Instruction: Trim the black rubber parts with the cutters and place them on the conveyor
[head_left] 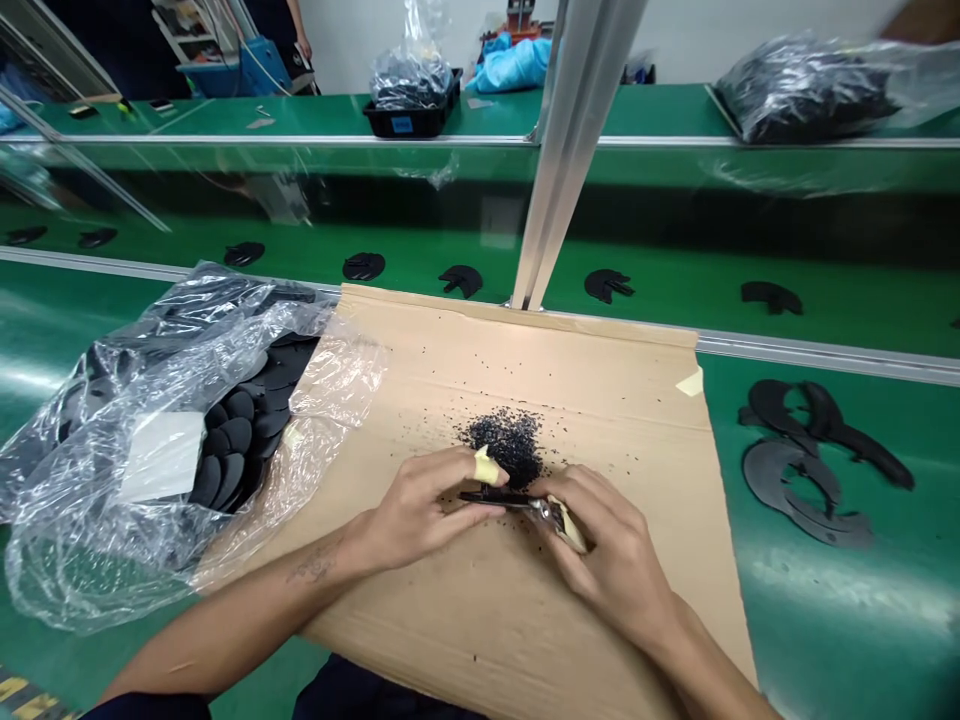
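Lying near the left hand: 1 plastic bag; ahead, 1 post.

A black bin stands at the near edge of the green shelf, left of an aluminium post, with a light-blue plastic bundle just beside it.

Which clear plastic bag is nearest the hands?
The open bag left of the left hand, overlapping the cardboard and showing black discs; the others sit on the shelf behind.
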